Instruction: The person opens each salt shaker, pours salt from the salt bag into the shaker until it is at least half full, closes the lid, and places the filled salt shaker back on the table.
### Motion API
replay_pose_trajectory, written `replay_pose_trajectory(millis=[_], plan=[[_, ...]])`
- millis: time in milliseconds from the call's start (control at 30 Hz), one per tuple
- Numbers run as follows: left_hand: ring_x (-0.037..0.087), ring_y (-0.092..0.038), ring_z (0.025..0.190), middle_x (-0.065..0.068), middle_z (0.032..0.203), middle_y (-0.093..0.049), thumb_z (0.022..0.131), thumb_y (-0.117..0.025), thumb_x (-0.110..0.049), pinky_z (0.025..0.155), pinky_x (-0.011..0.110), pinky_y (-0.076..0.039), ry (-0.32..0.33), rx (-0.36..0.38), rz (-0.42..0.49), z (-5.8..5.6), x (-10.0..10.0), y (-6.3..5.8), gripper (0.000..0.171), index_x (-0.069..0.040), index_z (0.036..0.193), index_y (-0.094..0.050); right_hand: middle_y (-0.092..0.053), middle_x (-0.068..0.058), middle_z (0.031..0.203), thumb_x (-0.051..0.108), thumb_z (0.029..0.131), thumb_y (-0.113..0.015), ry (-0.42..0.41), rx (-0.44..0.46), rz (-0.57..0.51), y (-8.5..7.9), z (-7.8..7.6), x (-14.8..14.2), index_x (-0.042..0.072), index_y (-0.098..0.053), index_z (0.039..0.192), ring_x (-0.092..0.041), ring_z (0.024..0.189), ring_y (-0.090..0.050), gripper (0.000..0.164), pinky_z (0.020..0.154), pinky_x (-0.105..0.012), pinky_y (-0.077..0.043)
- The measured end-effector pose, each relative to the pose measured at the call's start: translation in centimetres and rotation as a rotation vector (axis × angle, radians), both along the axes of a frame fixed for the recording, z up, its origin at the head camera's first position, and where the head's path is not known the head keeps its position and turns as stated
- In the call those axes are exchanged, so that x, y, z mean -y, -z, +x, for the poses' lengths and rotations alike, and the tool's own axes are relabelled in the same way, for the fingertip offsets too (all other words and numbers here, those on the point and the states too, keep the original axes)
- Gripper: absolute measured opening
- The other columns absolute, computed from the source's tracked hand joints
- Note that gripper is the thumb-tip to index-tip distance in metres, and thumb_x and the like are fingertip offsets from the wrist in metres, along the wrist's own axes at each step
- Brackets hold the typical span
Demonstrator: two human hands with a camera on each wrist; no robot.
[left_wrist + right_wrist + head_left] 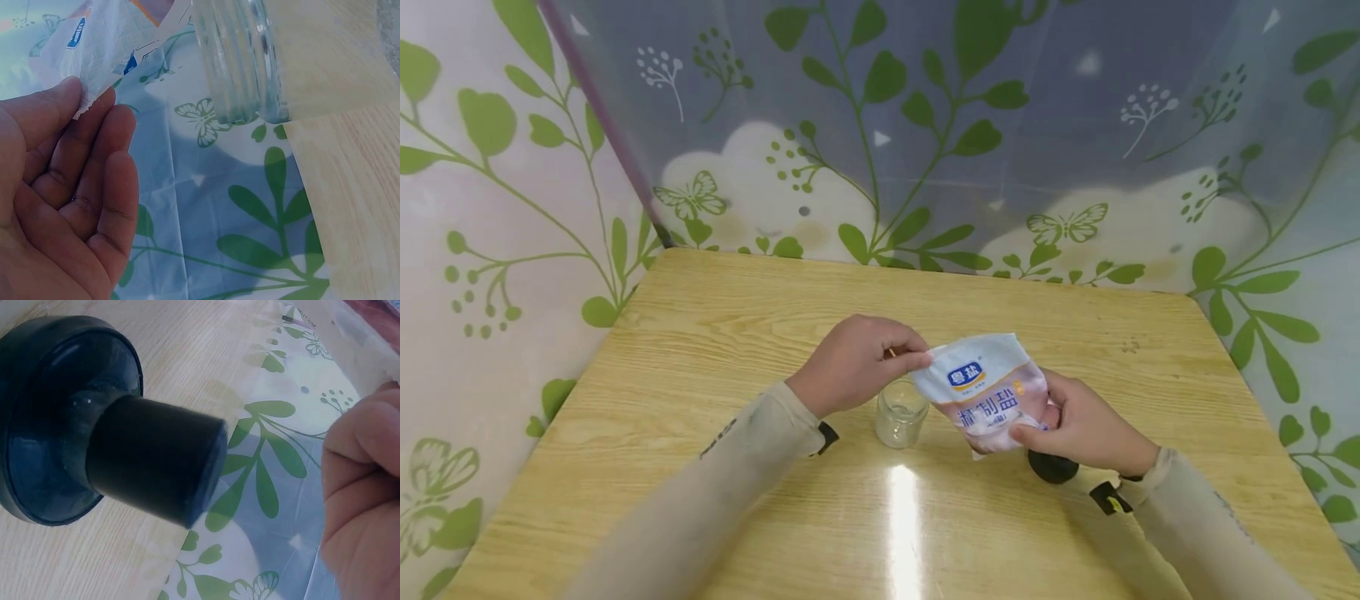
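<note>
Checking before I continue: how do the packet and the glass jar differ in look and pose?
The packet is printed in pale blue and pink; the glass jar is clear. The packet is held tilted between the left hand and right hand; the glass jar stands upright on the table. Both are close to the left hand.

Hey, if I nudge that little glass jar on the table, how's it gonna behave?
The jar looks like clear, glossy glass, so it's probably rigid and breakable. It stands upright and squat, so a gentle push would likely slide rather than tip it. Its sides look rounded, so it might roll if knocked over.
</note>
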State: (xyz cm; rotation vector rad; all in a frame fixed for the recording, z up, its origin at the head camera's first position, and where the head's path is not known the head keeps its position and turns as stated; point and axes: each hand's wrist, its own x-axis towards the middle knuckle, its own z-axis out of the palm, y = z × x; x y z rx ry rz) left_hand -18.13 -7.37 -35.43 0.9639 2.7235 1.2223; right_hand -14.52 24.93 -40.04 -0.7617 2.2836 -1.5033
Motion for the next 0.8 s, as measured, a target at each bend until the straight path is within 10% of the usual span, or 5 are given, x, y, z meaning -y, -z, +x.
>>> replay_pose_trajectory(millis=[800], plan=[[0.005,-0.061,0.073,-0.013,0.088,-0.074,0.100,-0.072,-0.028,0.069,0.028,-0.052,-0.018,0.011,-0.010,0.1,0.7,0.8,0.013,-0.019,0.102,-0.080,-0.071,-0.020,0.117,0.003,0.093,-0.075,-0.005,0.020,0.105,-1.9,-0.3,0.3,-0.004,-0.050,0.143,-0.019,0.095,-0.074,0.057,0.074,-0.037,-0.062]])
